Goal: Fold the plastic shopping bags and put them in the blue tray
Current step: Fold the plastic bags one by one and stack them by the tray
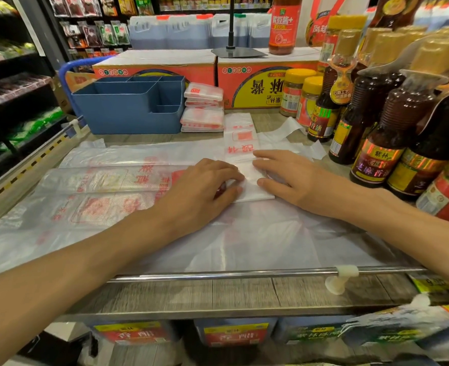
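Fingers (231, 178) of both hands are pressing flat the folded bag (252, 188) before the blue tray (128, 112), which may be springing open if released.

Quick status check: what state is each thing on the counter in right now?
Left hand: pressing the bag being folded.
Right hand: flat on it.
Bag: partly folded into a strip.
Blue tray: looks empty.
Folded bags: stacked beside the tray.
Loose bags: spread flat, unfolded.
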